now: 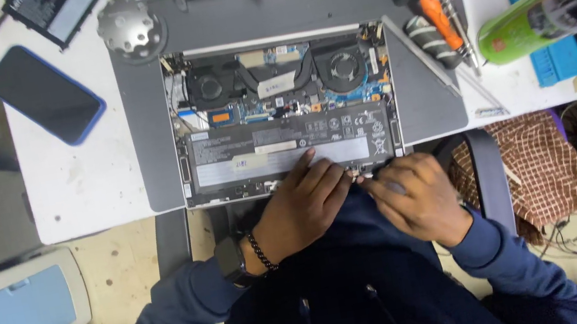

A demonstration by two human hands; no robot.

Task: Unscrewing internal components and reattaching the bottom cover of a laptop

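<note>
So the opened laptop (285, 111) sits bottom-up on a grey mat (149, 131) at the near edge of the white bench (79, 183), back cover off, both fans and the long black battery (291, 147) in plain view. Both hands are down at the laptop's near edge, right by the battery's lower right corner. The left hand (304, 203) lies with fingers stretched out and close together, tips resting on the battery's bottom edge; there's a watch and a bead bracelet on that wrist. The right hand (410, 200) is just beside it, fingers curled in and pinched together at the tip on something tiny at the chassis edge. Can't tell what it is, too small.

Around it: a blue-cased phone (46, 94) face down near the bench's far left corner, a round metal disc (130, 25) on the mat's far left corner, an orange-handled screwdriver (438, 21) off to the right, and a green can (553, 4) lying on its side at the right edge.
</note>
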